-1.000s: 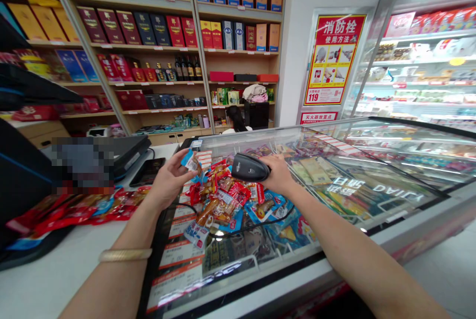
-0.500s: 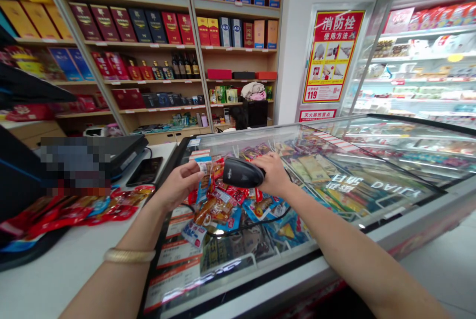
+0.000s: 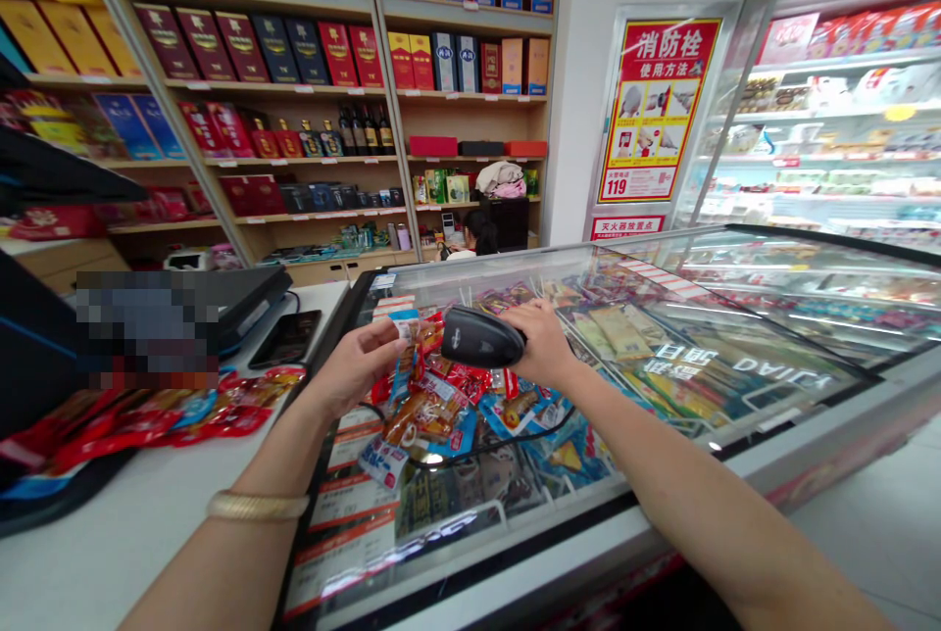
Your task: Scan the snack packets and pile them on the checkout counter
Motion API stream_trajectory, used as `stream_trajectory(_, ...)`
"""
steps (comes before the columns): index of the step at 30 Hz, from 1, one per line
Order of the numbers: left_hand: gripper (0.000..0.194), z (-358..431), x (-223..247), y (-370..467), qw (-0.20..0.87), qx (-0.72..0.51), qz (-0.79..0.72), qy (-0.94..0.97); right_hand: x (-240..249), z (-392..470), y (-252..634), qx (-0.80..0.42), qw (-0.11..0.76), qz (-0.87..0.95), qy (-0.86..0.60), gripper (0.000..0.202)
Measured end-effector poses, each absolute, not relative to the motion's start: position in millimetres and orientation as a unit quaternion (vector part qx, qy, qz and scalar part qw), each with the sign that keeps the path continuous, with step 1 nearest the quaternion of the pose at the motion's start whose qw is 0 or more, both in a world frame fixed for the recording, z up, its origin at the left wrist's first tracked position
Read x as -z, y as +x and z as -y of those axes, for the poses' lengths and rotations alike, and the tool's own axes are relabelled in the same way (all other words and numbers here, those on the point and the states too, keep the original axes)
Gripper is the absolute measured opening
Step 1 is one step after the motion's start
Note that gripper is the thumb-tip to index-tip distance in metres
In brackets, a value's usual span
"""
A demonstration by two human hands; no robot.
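Note:
My left hand (image 3: 360, 366) pinches a blue and white snack packet (image 3: 404, 357) by its edge, upright above the freezer's glass lid. My right hand (image 3: 540, 342) is wrapped round a black handheld scanner (image 3: 481, 337), whose head points left toward that packet. Below both hands, a pile of red and blue snack packets (image 3: 433, 415) lies on the glass, with the black scanner cable (image 3: 507, 445) looping over it. The scanner's handle is mostly hidden by my right hand.
On the white counter (image 3: 176, 513) at left lie more red packets (image 3: 257, 401) and a black phone (image 3: 286, 339). The glass-topped freezer (image 3: 779, 474) stretches right. Shelves of boxes (image 3: 294, 87) stand behind. A person's dark-haired head (image 3: 481, 231) shows beyond the freezer.
My hands, the packet and the scanner are almost unmoved. Beyond the freezer, the person's head has shifted slightly.

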State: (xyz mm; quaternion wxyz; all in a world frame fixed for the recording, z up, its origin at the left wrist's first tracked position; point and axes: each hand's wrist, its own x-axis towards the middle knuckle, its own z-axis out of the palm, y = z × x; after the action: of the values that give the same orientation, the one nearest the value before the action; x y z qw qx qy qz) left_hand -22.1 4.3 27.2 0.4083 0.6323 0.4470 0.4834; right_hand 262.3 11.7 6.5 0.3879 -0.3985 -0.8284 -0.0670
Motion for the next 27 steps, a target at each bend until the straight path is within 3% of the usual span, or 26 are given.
stream_trajectory(4,0.085,-11.4,-25.3,-11.2,0.293,-0.578,-0.435,0.625,-4.1,-19.6,270.6,0.083,0.412,0.791,-0.445,0.030)
stream_trajectory(6,0.089,-15.2,-19.5,-5.0,0.212,-0.557,-0.457,0.660,-3.0,-24.0,275.5,0.082,0.425,0.772,-0.466,0.029)
stream_trajectory(12,0.053,-21.1,5.6,3.8,0.075,-0.316,-0.469,0.821,1.4,-33.2,285.0,0.078,0.432,0.746,-0.502,0.032)
stream_trajectory(17,0.057,-21.8,-0.1,-5.7,0.032,-0.345,-0.483,0.804,4.0,-36.8,287.8,0.076,0.426,0.749,-0.501,0.034)
stream_trajectory(23,0.057,-17.7,-22.3,-54.8,-0.100,-0.287,-0.709,0.636,6.3,-38.2,287.1,0.077,0.418,0.755,-0.499,0.029)
stream_trajectory(27,0.062,-19.9,-22.8,-103.2,-0.056,-0.202,-0.830,0.517,7.8,-37.6,285.8,0.079,0.412,0.751,-0.509,0.033)
